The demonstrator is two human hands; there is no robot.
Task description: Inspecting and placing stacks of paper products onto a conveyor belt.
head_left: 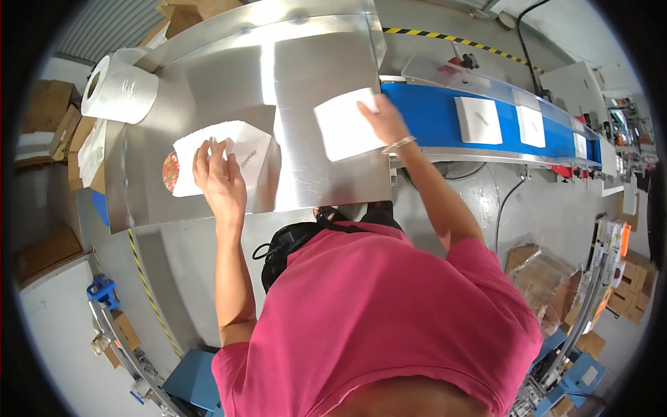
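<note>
I see the left hand (pixel 219 174) lying on a white paper packet (pixel 221 156) at the left of the steel surface (pixel 306 76). Its fingers are stretched out and close together, pressing flat on the packet rather than pinching it. Under the packet's left edge a round red-and-orange sticker (pixel 169 172) shows on the metal.

The right hand (pixel 381 117) reaches farther out to the right, resting on the right edge of a second white packet (pixel 344 125) that lies at the right end of the surface, just beside the start of the blue conveyor belt (pixel 431 118). The fingers lie on top of the packet, loosely extended — I cannot tell whether the thumb hooks under its edge. A thin bracelet (pixel 398 144) sits on that wrist.

On the belt, well to the right, three more white packets lie in a row — the nearest (pixel 478 119) the largest in view, then one (pixel 531 126) beyond it, and another (pixel 579 144) farther along.

At the far left corner of the surface a roll of white paper (pixel 119 90) rests on its side. Cardboard boxes (pixel 48 111) are stacked on the floor to the left of it. The person wears a pink shirt (pixel 389 313).
</note>
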